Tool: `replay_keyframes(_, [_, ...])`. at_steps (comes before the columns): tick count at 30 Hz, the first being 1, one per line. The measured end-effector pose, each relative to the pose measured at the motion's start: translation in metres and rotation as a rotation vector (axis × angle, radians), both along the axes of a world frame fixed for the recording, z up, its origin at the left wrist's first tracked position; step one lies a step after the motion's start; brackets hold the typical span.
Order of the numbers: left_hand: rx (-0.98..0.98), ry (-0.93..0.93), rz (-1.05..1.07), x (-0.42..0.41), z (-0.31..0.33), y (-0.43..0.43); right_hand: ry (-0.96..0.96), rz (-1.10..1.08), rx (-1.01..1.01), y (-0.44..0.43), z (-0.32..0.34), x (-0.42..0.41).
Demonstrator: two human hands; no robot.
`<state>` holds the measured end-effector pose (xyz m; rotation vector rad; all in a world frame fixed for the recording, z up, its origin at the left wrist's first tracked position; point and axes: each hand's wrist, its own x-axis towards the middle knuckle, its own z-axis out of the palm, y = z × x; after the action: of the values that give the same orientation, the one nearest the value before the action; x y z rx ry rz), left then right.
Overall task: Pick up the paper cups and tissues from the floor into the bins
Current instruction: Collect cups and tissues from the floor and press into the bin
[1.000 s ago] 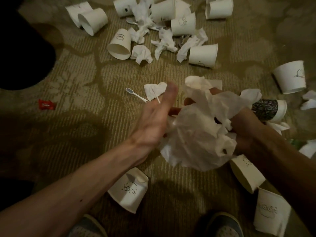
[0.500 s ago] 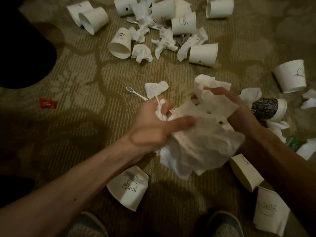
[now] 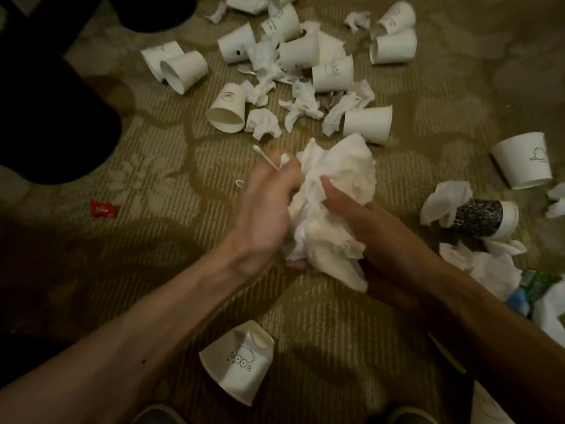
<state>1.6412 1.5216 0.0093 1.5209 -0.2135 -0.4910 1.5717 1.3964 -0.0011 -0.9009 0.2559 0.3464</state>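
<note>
Left hand (image 3: pixel 266 209) and right hand (image 3: pixel 351 215) both clutch one tissue wad (image 3: pixel 336 179) mid-frame. Bare carpet (image 3: pixel 153 240) opens toward 9 o'clock, holding one red wrapper (image 3: pixel 103 208). One crushed cup (image 3: pixel 238 362) lies at 6, a sleeved cup (image 3: pixel 480 217) and a plain cup (image 3: pixel 522 162) at 3, and a cup cluster (image 3: pixel 333 73) of roughly ten at 12

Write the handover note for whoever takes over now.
Left hand: grips the tissue wad, a white stick poking from its fingers.
Right hand: grips the same wad.
On the carpet: paper cups and loose tissues heaped ahead, crushed cup below the hands, sleeved cup to the right.
Done: one wad gathered.
Left: bin it, then everything else; no bin in view.
</note>
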Motion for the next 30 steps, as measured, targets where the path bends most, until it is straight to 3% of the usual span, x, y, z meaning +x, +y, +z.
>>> replay_keyframes(2, [-0.072,0.066,-0.028,0.000,0.003,0.002,0.005,-0.067,-0.066,0.004,0.005,0.004])
replay_keyframes(5, [0.022,0.053,-0.046,0.000,0.006,0.002,0.009,-0.096,-0.126,0.010,0.004,0.006])
replay_keyframes(8, [0.035,-0.028,-0.044,-0.004,0.003,0.002,0.004,-0.060,-0.136,0.017,0.009,0.008])
replay_keyframes(11, [0.069,-0.187,-0.003,-0.006,-0.006,0.004,0.075,-0.011,-0.276,0.021,0.010,0.018])
replay_keyframes(14, [0.052,-0.262,0.054,-0.005,-0.009,0.006,0.181,0.026,-0.137,0.020,0.017,0.026])
replay_keyframes(16, [0.065,-0.269,0.125,-0.003,-0.010,0.011,0.199,-0.023,0.155,0.020,0.026,0.025])
replay_keyframes(18, [0.137,-0.260,0.156,-0.003,-0.009,0.016,0.208,-0.054,0.290,0.019,0.024,0.026])
replay_keyframes(23, [0.240,-0.146,-0.044,0.009,0.000,0.028,0.287,-0.027,0.104,0.028,0.029,0.055])
replay_keyframes(28, [0.173,-0.057,0.013,0.047,0.027,0.052,0.266,0.121,-0.080,0.049,0.053,0.109])
replay_keyframes(30, [0.181,-0.085,0.074,0.061,0.039,0.065,0.183,0.165,-0.276,0.062,0.062,0.132])
